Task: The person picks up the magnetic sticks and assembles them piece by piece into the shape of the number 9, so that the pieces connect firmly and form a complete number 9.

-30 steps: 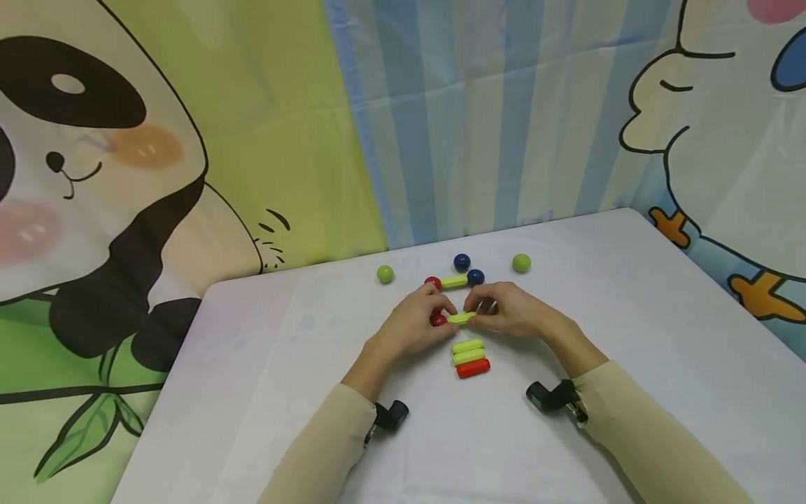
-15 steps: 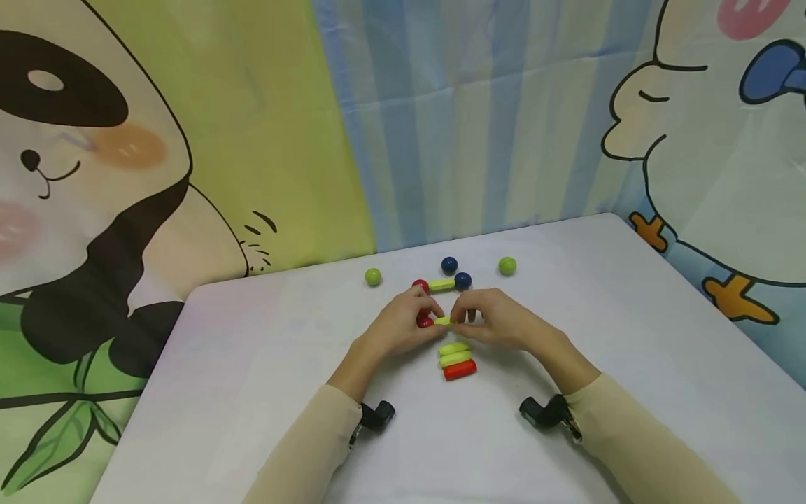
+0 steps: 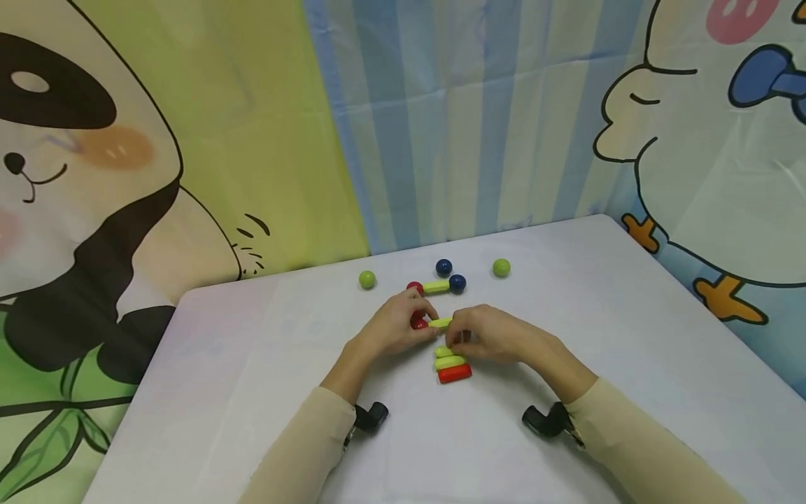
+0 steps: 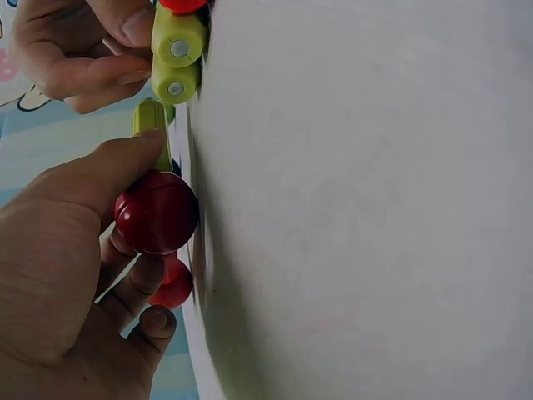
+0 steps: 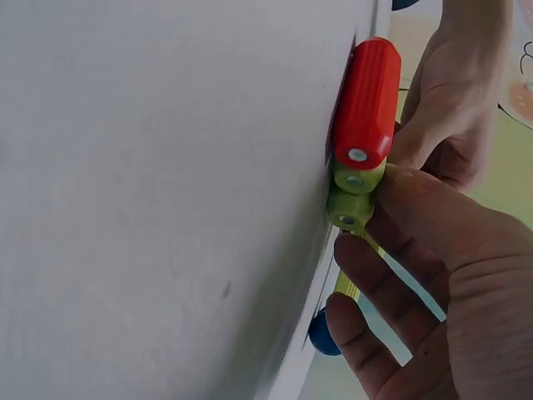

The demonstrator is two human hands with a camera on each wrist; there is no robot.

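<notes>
My left hand (image 3: 398, 323) holds a yellow-green rod (image 3: 440, 323) with a glossy red ball (image 4: 156, 212) at its left end. The thumb lies along the rod, and the fingers bend beside the ball. My right hand (image 3: 494, 334) is over a row of three rods, pinching the farthest yellow-green rod (image 3: 443, 352) at its right end, thumb on the near side and fingers on the far side. The second yellow-green rod (image 3: 449, 362) and a red rod (image 5: 366, 100) lie against it, nearer me. Silver discs show in the rod ends.
Behind my hands lies a yellow-green rod (image 3: 436, 287) between a red ball (image 3: 414, 288) and a blue ball (image 3: 457, 283). Another blue ball (image 3: 443, 267) sits just beyond. Green balls lie to the left (image 3: 367, 279) and right (image 3: 501, 267). A printed curtain (image 3: 415, 126) backs the white table (image 3: 252, 392).
My right hand has let go of the rod in my left hand and moved nearer me to the row of rods. The left hand keeps its hold. The head view has shifted slightly.
</notes>
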